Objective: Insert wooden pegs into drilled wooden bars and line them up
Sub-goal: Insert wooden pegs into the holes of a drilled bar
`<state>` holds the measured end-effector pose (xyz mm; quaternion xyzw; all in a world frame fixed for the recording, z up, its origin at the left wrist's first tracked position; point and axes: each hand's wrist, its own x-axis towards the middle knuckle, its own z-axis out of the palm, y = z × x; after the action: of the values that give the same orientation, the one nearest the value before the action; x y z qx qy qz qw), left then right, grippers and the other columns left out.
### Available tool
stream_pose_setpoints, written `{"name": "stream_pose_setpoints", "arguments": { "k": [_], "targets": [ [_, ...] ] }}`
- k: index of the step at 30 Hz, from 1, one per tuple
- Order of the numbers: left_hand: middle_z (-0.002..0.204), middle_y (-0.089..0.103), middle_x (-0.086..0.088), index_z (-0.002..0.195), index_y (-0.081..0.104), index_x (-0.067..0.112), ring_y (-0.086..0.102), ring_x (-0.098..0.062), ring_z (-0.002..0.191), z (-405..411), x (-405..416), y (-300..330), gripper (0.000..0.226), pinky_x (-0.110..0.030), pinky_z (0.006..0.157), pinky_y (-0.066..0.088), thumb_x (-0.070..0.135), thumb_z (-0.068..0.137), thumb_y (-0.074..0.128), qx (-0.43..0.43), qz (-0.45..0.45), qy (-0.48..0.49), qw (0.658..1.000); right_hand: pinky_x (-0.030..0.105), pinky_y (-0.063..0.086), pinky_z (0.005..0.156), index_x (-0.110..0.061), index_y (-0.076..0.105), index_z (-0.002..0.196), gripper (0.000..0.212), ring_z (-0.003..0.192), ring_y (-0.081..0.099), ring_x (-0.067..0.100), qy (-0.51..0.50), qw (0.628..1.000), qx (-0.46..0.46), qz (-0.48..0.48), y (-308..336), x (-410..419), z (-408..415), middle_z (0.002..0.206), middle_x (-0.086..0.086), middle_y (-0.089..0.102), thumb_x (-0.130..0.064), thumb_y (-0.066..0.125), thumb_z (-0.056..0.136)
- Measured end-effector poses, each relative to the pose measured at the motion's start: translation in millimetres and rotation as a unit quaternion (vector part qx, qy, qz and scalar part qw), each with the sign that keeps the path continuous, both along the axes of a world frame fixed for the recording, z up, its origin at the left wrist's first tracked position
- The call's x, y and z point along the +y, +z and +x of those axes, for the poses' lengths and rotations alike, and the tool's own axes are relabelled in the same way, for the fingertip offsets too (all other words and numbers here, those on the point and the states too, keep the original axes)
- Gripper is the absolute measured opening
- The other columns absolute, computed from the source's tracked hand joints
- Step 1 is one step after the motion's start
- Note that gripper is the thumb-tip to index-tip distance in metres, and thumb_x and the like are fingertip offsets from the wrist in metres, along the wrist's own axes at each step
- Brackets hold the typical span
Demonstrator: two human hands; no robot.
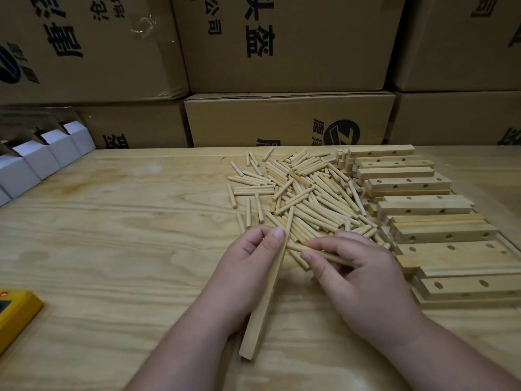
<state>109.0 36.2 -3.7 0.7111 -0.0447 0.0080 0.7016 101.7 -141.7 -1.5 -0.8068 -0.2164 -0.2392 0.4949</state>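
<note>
Head view, looking down on a pale wooden bench (112,221). Left hand (248,263) grips a long wooden bar (265,300), fingers curled round its upper end; the bar runs diagonally from the hand down toward the near edge, lower end resting on the bench. One peg (289,224) sticks up past the left thumb at the bar's top end (whether it sits in a hole I cannot tell). Right hand (358,272) pinches a single wooden peg (327,256) between thumb and fingers, peg lying roughly level, its tip near the left hand.

Loose pile of pegs (304,193) spreads over the bench just beyond both hands. Right of the pile, a stack of drilled bars (423,210) lies in rough rows, holes showing on their faces, running from far to near along the right side.

Yellow device (17,311) with a red light sits at the near left edge. White folded cartons (42,156) line the far left. Brown cardboard boxes (282,52) with black print are stacked behind the bench.
</note>
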Motion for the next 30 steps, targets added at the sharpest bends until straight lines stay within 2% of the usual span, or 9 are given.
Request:
{"name": "stream_pose_setpoints", "arguments": {
  "k": [4, 7, 11, 17, 20, 23, 25, 28, 30],
  "targets": [
    [0.101, 0.073, -0.014, 0.094, 0.071, 0.020, 0.064, -0.014, 0.088, 0, -1, 0, 0.040, -0.038, 0.087, 0.053, 0.057, 0.085, 0.059, -0.002, 0.017, 0.007, 1.000, 0.007, 0.047, 0.064, -0.017, 0.079, 0.091, 0.010, 0.072, 0.066, 0.003, -0.024, 1.000, 0.009, -0.004, 1, 2, -2, 0.080, -0.013, 0.068, -0.021, 0.077, 0.082],
    [0.103, 0.073, -0.011, 0.095, 0.072, 0.023, 0.069, -0.018, 0.092, 1, -2, -1, 0.040, -0.037, 0.089, 0.053, 0.059, 0.084, 0.058, -0.004, 0.024, 0.021, 0.999, 0.000, 0.042, 0.067, -0.016, 0.079, 0.089, 0.008, 0.080, 0.064, -0.006, -0.036, 0.999, 0.018, -0.016, 3, 3, -3, 0.082, -0.014, 0.069, -0.016, 0.080, 0.081],
    [0.103, 0.075, -0.007, 0.096, 0.074, 0.026, 0.067, -0.027, 0.105, 0, -2, -1, 0.040, -0.043, 0.094, 0.053, 0.060, 0.087, 0.055, -0.003, 0.041, 0.019, 0.999, -0.001, 0.042, 0.067, -0.019, 0.079, 0.088, 0.008, 0.082, 0.065, -0.010, -0.025, 0.998, 0.059, 0.015, 4, 1, -4, 0.082, -0.015, 0.071, -0.016, 0.080, 0.081],
    [0.101, 0.071, -0.014, 0.093, 0.071, 0.020, 0.067, -0.019, 0.091, -1, -7, 0, 0.043, -0.047, 0.090, 0.053, 0.061, 0.086, 0.059, -0.022, 0.051, 0.046, 0.997, 0.001, 0.044, 0.064, -0.025, 0.077, 0.085, 0.008, 0.078, 0.066, -0.008, -0.037, 0.996, 0.075, 0.032, 3, 7, -7, 0.079, -0.015, 0.071, -0.017, 0.079, 0.083],
    [0.094, 0.068, -0.019, 0.090, 0.069, 0.015, 0.061, -0.018, 0.084, -2, -7, 1, 0.046, -0.047, 0.083, 0.052, 0.060, 0.087, 0.057, -0.024, 0.053, 0.026, 0.998, 0.000, 0.043, 0.062, -0.036, 0.072, 0.080, 0.021, 0.075, 0.066, -0.011, -0.010, 0.993, 0.109, 0.053, 8, 4, -7, 0.080, -0.022, 0.072, -0.016, 0.079, 0.083],
    [0.076, 0.057, -0.005, 0.085, 0.066, 0.016, 0.051, -0.011, 0.075, -3, -7, 2, 0.046, -0.039, 0.074, 0.045, 0.060, 0.087, 0.054, -0.028, 0.067, 0.012, 0.997, 0.000, 0.043, 0.061, -0.040, 0.069, 0.078, 0.025, 0.075, 0.065, -0.012, -0.002, 0.991, 0.129, 0.041, 11, 0, -7, 0.082, -0.028, 0.070, -0.018, 0.078, 0.083],
    [0.079, 0.057, -0.012, 0.086, 0.065, 0.013, 0.052, -0.012, 0.077, -2, -8, 1, 0.049, -0.044, 0.075, 0.047, 0.061, 0.088, 0.053, -0.032, 0.079, 0.018, 0.996, -0.001, 0.043, 0.061, -0.039, 0.069, 0.078, 0.023, 0.074, 0.066, -0.011, -0.012, 0.992, 0.122, 0.039, 10, 3, -8, 0.076, -0.022, 0.072, -0.018, 0.078, 0.084],
    [0.096, 0.065, -0.022, 0.091, 0.066, 0.011, 0.057, -0.015, 0.084, -2, -7, 2, 0.053, -0.053, 0.087, 0.050, 0.063, 0.088, 0.053, -0.037, 0.081, 0.021, 0.996, -0.001, 0.043, 0.061, -0.041, 0.068, 0.078, 0.025, 0.073, 0.066, -0.011, -0.021, 0.994, 0.107, 0.029, 10, 7, -10, 0.076, -0.023, 0.071, -0.019, 0.078, 0.084],
    [0.087, 0.063, -0.018, 0.090, 0.065, 0.010, 0.055, -0.016, 0.082, -3, -5, 2, 0.059, -0.049, 0.081, 0.050, 0.068, 0.084, 0.054, -0.040, 0.077, 0.014, 0.996, 0.000, 0.043, 0.060, -0.040, 0.068, 0.079, 0.024, 0.072, 0.066, -0.011, -0.004, 0.992, 0.119, 0.034, 12, 5, -9, 0.079, -0.026, 0.070, -0.018, 0.077, 0.084]
  ]
}}
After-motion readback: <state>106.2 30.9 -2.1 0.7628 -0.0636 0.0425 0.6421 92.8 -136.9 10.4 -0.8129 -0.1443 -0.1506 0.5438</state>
